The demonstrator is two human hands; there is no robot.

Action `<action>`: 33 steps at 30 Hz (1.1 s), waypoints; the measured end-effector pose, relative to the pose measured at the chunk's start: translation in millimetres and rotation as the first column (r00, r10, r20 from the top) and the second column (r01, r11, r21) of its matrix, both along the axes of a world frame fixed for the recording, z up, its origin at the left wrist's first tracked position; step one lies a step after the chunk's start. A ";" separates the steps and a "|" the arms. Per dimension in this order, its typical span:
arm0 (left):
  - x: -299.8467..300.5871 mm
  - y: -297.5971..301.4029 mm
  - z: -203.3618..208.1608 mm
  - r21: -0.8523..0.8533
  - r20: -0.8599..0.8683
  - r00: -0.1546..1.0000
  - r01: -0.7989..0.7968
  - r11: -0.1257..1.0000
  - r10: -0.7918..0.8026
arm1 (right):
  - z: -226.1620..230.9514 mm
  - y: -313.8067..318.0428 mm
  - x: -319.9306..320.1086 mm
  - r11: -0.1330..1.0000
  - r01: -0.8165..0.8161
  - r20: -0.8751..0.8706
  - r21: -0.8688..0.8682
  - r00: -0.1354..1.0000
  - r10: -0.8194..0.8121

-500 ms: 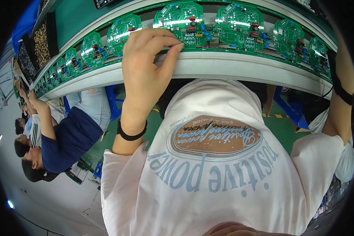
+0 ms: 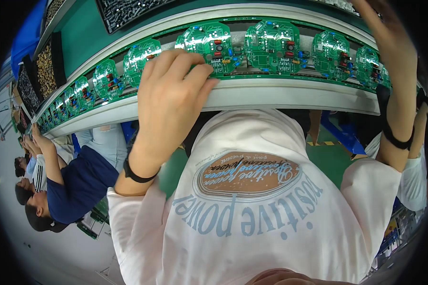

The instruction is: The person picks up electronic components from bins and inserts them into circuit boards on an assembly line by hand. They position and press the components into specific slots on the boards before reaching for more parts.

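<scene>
A row of green circuit boards (image 2: pixel 273 47) runs along a pale metal rail, each carrying small red, blue and black components. My left hand (image 2: pixel 176 90) rests over the near edge of the row, between two boards. Its fingers are curled with thumb and index finger close together; whatever may be between them is hidden. At the far right, my right hand (image 2: pixel 383 19) is raised beyond the boards, close to a bin of small light parts (image 2: pixel 340 5). That hand is dark and smeared, so its fingers do not show.
A black tray (image 2: pixel 128 12) of dark cylindrical parts lies on the green surface beyond the rail (image 2: pixel 290 95). Bins of yellowish parts (image 2: pixel 46 71) and grey parts (image 2: pixel 29 90) stand at the far left. Co-workers sit along the line on the left, one in a navy shirt (image 2: pixel 88 183).
The view has shifted, showing more of the black tray. My right arm has come further into view, its hand now at the top right. My left hand stays by the same boards.
</scene>
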State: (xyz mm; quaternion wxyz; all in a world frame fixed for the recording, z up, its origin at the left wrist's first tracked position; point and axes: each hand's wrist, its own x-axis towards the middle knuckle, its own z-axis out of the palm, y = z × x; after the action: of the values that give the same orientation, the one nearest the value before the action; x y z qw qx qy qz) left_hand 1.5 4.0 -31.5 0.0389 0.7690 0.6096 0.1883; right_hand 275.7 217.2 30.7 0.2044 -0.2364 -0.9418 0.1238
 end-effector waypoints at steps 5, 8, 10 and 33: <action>-10.7 50.7 15.4 0.033 0.039 0.993 0.106 0.994 -0.107 | -17.7 -22.5 29.2 0.924 0.048 -0.076 -0.380 0.994 -0.084; -6.2 102.7 18.3 0.287 -0.126 0.970 0.234 0.929 -0.206 | -24.4 -45.0 27.7 0.846 0.114 -0.082 -0.522 0.980 -0.182; 5.9 143.2 16.2 0.311 -0.125 0.963 0.265 0.913 -0.237 | -26.7 -58.0 24.0 0.796 0.147 -0.077 -0.587 0.969 -0.236; 14.3 183.7 23.6 0.347 0.352 0.886 0.175 0.921 -0.301 | -83.2 -101.1 -48.7 0.948 0.238 -0.057 -0.210 0.965 -0.255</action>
State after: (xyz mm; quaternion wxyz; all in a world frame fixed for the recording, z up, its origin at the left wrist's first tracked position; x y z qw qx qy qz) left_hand 15.8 187.7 -7.9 0.0656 0.7806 0.4520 0.4267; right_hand 227.0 116.1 -52.5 0.2323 -0.3663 -0.8782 0.2016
